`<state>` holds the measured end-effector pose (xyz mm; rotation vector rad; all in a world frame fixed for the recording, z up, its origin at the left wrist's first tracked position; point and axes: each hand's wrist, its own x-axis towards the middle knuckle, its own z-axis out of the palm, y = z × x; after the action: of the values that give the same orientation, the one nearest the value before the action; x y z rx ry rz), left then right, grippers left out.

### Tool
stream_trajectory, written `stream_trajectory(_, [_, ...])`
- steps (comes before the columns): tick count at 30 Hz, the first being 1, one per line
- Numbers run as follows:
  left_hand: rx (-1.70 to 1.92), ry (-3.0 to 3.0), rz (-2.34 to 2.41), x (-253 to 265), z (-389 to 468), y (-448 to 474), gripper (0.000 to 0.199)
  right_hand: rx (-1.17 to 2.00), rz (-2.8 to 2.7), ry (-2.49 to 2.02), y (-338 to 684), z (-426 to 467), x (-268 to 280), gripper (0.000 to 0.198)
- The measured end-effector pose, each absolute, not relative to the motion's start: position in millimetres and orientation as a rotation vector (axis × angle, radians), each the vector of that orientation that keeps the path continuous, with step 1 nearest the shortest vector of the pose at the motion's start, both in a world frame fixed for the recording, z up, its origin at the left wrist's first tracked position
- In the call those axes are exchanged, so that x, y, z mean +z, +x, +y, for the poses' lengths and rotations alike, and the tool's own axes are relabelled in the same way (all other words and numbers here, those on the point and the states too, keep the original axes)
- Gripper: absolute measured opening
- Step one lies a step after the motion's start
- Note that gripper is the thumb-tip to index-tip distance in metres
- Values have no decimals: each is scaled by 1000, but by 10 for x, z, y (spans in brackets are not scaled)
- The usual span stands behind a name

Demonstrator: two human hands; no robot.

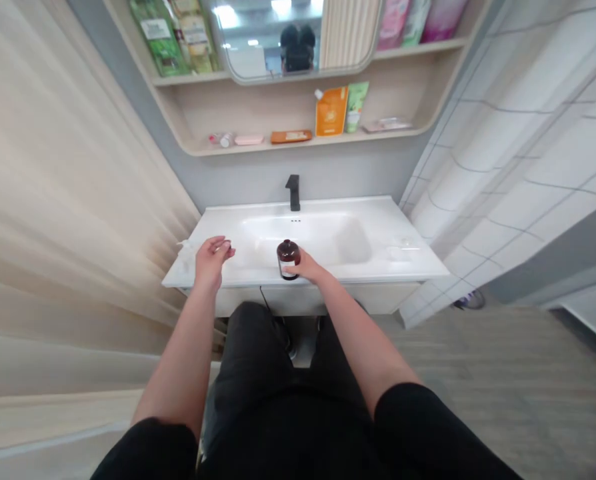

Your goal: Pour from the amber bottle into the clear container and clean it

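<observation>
A dark brown bottle (289, 256) with a pale label stands upright at the front rim of the white washbasin (218, 272). My right hand (308, 265) is wrapped round its right side. The bottle's short neck shows no cap on it. Off to the left, my left hand (212, 259) hovers above the counter, its fingers pinched on a small dark piece (229, 246) that looks like a cap. Most of that piece is hidden by the fingers. Whether the bottle rests on the rim or is held just above it, I cannot tell.
Behind the basin rises a black faucet (293, 192). A wall shelf (258, 148) holds an orange pouch (331, 112), a green tube (357, 107) and small items, below a mirror (268, 40). A beige curtain (78, 200) hangs at left; white tiles (518, 167) line the right.
</observation>
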<state>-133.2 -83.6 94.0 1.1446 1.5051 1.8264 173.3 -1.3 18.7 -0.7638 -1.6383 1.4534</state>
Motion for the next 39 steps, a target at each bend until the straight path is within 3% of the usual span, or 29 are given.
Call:
stream_trajectory(3, [1770, 1082, 1627, 582, -1119, -1730, 59, 1452, -1640, -777, 1739, 5, 163, 86])
stream_trajectory(7, [1749, 1049, 1826, 346, -1312, -2102, 48, 1441, -1645, -803, 1748, 18, 139, 85])
stream_trajectory(14, [1127, 1494, 2614, 244, -1369, -2253, 21, 1455, -1627, -798, 1744, 11, 119, 87])
stream_trajectory(19, [971, 1641, 2722, 226, -1362, -2125, 25, 1448, -1608, -810, 1738, 21, 91, 84])
stream_trajectory(23, [1236, 1684, 2631, 395, -1307, -1928, 34, 1483, -1626, -796, 1752, 10, 128, 85])
stream_trajectory(26, [1460, 1729, 2210, 541, -1118, -1474, 42, 1488, -1636, -802, 1763, -1, 152, 84])
stream_trajectory(29, [1337, 1762, 1692, 595, -816, -763, 62, 1462, -1654, -789, 1757, -6, 159, 84])
stream_trajectory(32, [1271, 1642, 1552, 580, -549, -105, 84, 1367, -1701, -793, 1738, -8, 180, 80])
stream_trajectory(39, [1261, 1375, 1642, 548, -422, 284, 67, 1182, -1709, -735, 1660, -8, 245, 57])
